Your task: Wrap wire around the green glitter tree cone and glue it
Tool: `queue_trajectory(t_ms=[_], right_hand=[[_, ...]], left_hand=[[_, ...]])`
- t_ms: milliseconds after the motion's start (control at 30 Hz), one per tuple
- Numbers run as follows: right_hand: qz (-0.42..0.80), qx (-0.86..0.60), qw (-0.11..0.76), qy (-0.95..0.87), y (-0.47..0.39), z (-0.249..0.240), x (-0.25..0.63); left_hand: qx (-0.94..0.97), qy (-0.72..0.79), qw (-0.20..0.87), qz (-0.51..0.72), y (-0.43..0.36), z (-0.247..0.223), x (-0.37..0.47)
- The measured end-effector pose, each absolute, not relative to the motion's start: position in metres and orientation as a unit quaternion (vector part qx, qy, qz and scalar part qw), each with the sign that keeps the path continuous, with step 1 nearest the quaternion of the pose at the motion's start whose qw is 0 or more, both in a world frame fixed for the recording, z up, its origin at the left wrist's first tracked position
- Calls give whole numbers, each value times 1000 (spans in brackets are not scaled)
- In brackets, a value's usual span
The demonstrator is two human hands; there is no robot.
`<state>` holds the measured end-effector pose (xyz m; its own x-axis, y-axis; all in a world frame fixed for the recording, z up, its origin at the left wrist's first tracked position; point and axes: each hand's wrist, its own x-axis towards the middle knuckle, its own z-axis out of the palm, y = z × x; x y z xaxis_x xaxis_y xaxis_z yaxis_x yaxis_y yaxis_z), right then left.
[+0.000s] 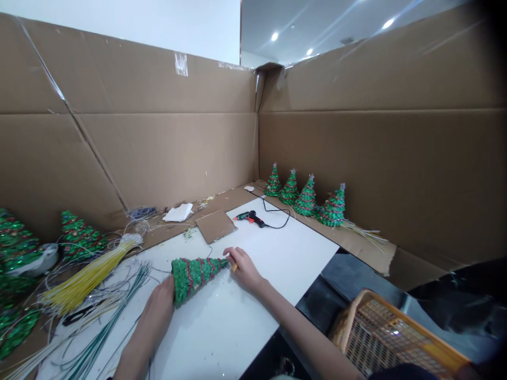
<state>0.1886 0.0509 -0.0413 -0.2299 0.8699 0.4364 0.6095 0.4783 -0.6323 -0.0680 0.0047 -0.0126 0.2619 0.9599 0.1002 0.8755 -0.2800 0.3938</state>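
Observation:
A green tinsel cone tree (pixel 195 275) with red garland lies on its side above the white board (pixel 222 332), its tip pointing right. My left hand (pixel 163 295) is closed round the wide base at the left end. At the tip, my right hand (pixel 242 268) has its fingers pinched, with a small orange-yellow piece showing beside them. The tip partly disappears behind those fingers. Beyond the hands, a black and green glue gun (pixel 251 217) with an orange nozzle rests on the board beside a cardboard square (pixel 216 227).
Four finished trees (pixel 306 196) stand at the right back by the cardboard wall (pixel 356 158). Yellow strands (pixel 89 274), green wires (pixel 106 324), scissors (pixel 81 315) and more trees (pixel 81 235) lie left. An orange basket (pixel 396 338) is at the lower right.

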Motion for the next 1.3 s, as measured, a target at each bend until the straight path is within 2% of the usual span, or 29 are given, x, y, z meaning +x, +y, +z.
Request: queue_trajectory(t_ms=[133, 267, 467, 600, 867, 1100, 1300], right_hand=[[114, -557, 391, -724, 53, -42, 194], [100, -611, 354, -701, 57, -44, 200], [136, -582, 361, -716, 55, -47, 198], [126, -552, 371, -736, 53, -45, 198], [103, -511, 303, -798, 55, -48, 187], [105, -539, 350, -759, 57, -56, 190], [127, -499, 363, -777, 54, -55, 186]], left_hand=[[748, 618, 174, 168, 8, -13, -73], [728, 628, 195, 194, 15, -26, -78], [694, 633, 216, 266, 21, -36, -79], [689, 638, 221, 262, 19, -33, -74], [683, 641, 230, 265, 17, -35, -70], [659, 636, 257, 310, 16, -28, -66], [641, 641, 287, 309, 18, -36, -68]])
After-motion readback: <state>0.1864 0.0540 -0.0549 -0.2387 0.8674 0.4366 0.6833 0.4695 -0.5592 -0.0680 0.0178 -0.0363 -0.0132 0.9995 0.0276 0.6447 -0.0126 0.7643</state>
